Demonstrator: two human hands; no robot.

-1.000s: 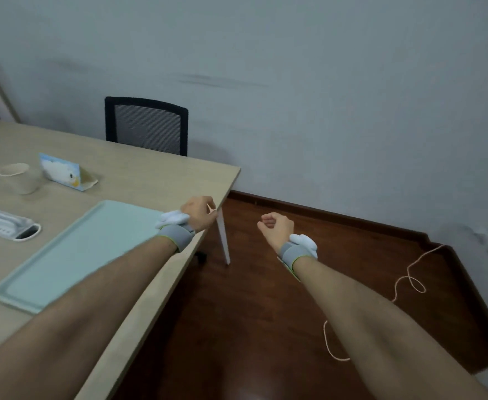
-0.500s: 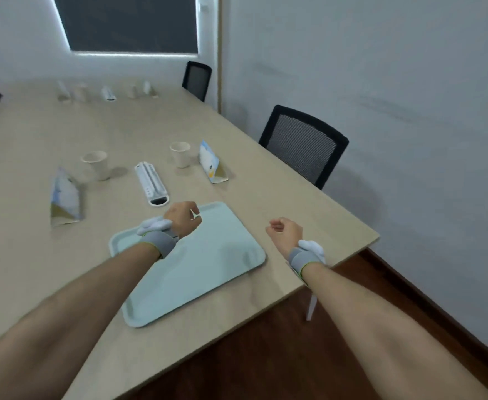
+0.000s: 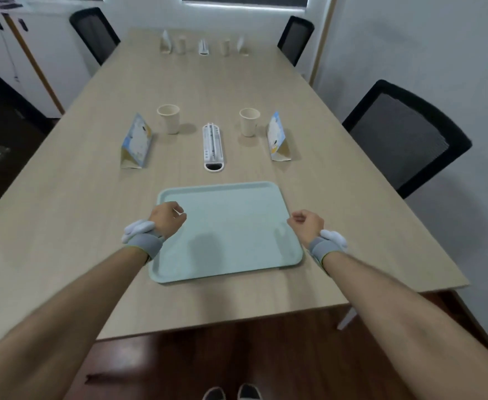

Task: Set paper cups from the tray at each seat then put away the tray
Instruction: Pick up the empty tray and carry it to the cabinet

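Note:
A pale green tray (image 3: 231,215) lies bare on the near end of the wooden table (image 3: 63,197). My left hand (image 3: 166,217) hovers over the tray's left edge, curled into a loose fist with nothing in it. My right hand (image 3: 306,225) is a loose fist just past the tray's right edge. Two paper cups stand beyond the tray, the left cup (image 3: 168,118) and the right cup (image 3: 249,121). Two more cups, one (image 3: 181,45) left and one (image 3: 224,47) right, stand at the far end.
Two folded name cards, the left card (image 3: 135,144) and the right card (image 3: 277,138), flank a white power strip (image 3: 213,147). Black mesh chairs stand right (image 3: 404,134), far right (image 3: 294,39) and far left (image 3: 94,33). White cabinets (image 3: 20,53) line the left wall.
My view has swung left from the wall and floor to face down the table. The tray now lies square in front of me, between my two fists.

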